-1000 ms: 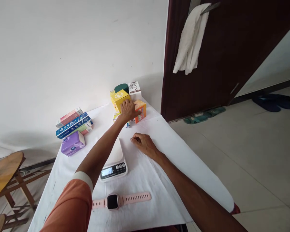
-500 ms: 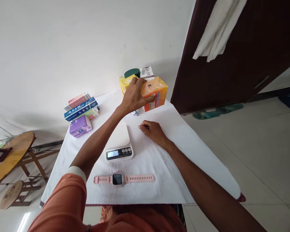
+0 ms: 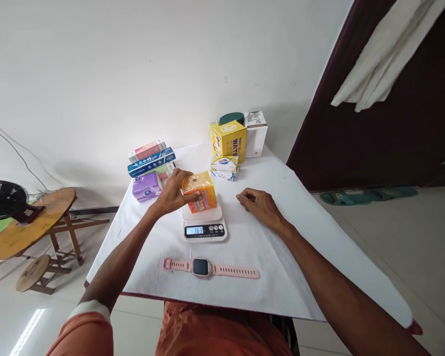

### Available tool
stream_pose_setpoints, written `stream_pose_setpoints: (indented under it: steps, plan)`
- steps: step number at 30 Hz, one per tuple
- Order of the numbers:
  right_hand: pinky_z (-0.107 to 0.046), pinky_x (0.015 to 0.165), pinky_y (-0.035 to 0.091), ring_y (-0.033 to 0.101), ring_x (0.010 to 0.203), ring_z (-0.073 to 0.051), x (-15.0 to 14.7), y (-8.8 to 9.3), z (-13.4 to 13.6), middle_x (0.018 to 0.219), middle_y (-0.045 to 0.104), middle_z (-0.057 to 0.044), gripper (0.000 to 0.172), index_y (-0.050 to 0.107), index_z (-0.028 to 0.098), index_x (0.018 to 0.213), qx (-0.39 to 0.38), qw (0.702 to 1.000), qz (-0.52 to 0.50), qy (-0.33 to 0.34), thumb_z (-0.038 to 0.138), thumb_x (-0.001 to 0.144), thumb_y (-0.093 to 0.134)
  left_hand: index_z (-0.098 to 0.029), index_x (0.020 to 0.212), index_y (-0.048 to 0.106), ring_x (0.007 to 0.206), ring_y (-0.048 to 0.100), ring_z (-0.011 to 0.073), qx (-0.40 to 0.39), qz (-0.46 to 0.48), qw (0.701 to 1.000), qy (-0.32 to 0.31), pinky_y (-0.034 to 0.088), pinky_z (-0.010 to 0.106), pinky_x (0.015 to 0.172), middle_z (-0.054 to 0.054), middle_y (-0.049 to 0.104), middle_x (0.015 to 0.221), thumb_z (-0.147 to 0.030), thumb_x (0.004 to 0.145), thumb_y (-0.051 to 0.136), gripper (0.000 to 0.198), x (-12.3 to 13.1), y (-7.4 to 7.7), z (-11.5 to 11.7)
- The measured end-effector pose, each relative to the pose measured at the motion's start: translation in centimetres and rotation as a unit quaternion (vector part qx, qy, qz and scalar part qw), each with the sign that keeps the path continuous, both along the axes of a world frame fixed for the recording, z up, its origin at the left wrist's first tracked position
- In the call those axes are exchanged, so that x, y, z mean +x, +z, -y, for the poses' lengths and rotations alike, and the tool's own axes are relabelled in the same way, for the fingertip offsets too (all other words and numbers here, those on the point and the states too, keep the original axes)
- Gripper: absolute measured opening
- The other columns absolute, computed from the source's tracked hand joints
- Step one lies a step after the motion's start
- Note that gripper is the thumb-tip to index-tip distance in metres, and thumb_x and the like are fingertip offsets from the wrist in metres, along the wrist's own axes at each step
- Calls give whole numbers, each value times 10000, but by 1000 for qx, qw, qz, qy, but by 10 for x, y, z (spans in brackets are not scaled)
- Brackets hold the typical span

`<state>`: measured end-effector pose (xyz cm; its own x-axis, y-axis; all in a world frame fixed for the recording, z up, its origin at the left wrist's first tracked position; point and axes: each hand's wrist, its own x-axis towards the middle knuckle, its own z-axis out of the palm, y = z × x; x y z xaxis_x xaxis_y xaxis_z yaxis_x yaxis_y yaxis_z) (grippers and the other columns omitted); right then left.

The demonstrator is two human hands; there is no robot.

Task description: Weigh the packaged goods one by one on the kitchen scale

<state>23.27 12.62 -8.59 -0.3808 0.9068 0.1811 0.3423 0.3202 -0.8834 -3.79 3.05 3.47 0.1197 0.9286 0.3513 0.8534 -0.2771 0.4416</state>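
Observation:
My left hand (image 3: pixel 173 194) grips an orange and yellow plastic-wrapped pack (image 3: pixel 200 192) from its left side, thumb across the front. The pack is over the platform of a white digital scale (image 3: pixel 222 217); whether it touches the platform I cannot tell. The scale's lit display (image 3: pixel 196 231) appears to read 363. To the right of the scale, my right hand (image 3: pixel 261 205) rests on the white-covered table (image 3: pixel 282 277) with its fingers curled and nothing visible in them. A pink-strapped smartwatch (image 3: pixel 200 267) lies flat in front of the scale.
At the back left are a purple tissue pack (image 3: pixel 147 187) and stacked boxes including a blue one (image 3: pixel 152 162). Back right stand a yellow box (image 3: pixel 230 141), a white box (image 3: pixel 256 133), small boxes (image 3: pixel 224 168) and a green lid (image 3: pixel 232 117). A fan (image 3: pixel 5 200) sits on a wooden table.
My left hand has brought the orange pack from the back right group leftward and nearer, over the scale. The right hand stays curled on the table. The view has shifted left.

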Motion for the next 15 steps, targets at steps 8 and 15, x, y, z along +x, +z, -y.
stream_pose_setpoints:
  steps: [8, 15]
  plan:
    - [-290, 610, 409, 524, 587, -151, 0, 5, 3, 654, 603, 1, 365, 597, 221, 705, -22, 1000, 7, 3, 554, 851, 573, -228, 1299, 590, 1056, 598, 261, -40, 8, 999, -37, 553, 453, 958, 90, 553, 1175, -411, 798, 824, 582, -1, -5, 1]
    - [-300, 625, 413, 539, 601, -160, 1, 3, 3, 653, 610, -3, 355, 601, 219, 703, -10, 1000, 21, 2, 539, 856, 572, -298, 1500, 450, 1257, 561, 323, -9, 27, 999, -19, 528, 517, 1052, 123, 520, 1365, -533, 812, 819, 816, -3, -7, 27]
